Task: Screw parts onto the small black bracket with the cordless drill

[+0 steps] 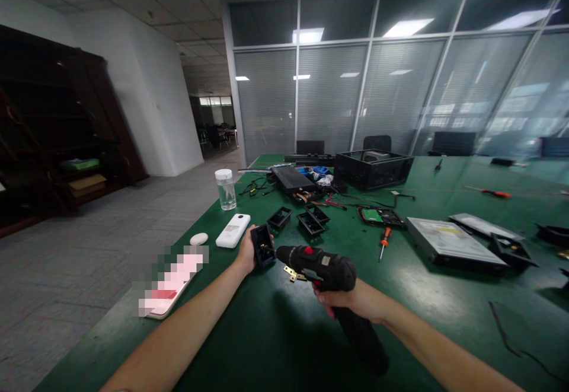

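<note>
My left hand (247,252) is closed around a small black plastic box (263,246), its open side tilted up with brass-coloured bits inside. In my right hand (342,297) is a black cordless drill (317,264), fingers wrapped at the top of its handle. The drill's front end points left at the box; whether the bit touches anything inside is too small to tell. Several brass-coloured metal pieces (291,273) show just below the drill's nose. Beyond the box lie more black plastic frames (311,224) of a similar kind.
On the green table (249,332) are a white power bank (233,230), a phone (171,288), a clear jar (226,190) and an orange screwdriver (384,242). A flat metal drive (453,244) lies to the right. At the back stands a black computer case (373,169) beside cables.
</note>
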A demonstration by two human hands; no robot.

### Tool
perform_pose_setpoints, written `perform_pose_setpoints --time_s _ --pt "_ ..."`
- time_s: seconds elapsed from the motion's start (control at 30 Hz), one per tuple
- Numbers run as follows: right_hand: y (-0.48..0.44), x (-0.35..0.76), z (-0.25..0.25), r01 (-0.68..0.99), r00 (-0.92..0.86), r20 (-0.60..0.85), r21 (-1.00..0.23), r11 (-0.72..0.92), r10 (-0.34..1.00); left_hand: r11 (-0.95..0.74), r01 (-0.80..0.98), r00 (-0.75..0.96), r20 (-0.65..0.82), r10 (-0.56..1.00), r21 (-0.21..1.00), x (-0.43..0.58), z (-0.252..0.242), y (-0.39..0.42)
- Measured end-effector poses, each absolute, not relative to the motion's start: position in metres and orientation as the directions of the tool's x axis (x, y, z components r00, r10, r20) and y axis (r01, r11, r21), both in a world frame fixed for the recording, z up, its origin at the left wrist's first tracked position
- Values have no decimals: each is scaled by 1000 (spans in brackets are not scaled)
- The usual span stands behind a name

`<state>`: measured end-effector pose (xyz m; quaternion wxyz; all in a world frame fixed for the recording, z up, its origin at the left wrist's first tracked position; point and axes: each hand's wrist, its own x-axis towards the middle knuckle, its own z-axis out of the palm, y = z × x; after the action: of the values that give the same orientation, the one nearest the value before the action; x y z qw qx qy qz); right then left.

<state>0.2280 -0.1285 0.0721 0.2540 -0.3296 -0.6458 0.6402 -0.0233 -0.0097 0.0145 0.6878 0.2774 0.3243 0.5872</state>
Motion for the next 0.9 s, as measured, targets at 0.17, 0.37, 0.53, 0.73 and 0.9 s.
perform_pose_setpoints --time_s 0.17,0.37,0.53,0.73,0.9 --pt "-130 228 74 144 -634 -114 -989 -28 765 175 -632 103 -142 984 755 -23 15 -9" --pt "-132 228 78 152 -645 -93 -988 9 758 174 -612 111 -134 985 771 -23 14 -8" --pt "-130 228 75 136 -650 -94 -991 -6 754 191 -626 109 -157 981 756 -23 14 -8" --pt "-128 230 71 146 -644 -113 -989 -24 757 190 -638 104 -161 981 747 -23 15 -9" --pt "-127 230 72 109 -648 -93 -994 -29 756 168 -621 110 -127 986 765 -24 13 -8"
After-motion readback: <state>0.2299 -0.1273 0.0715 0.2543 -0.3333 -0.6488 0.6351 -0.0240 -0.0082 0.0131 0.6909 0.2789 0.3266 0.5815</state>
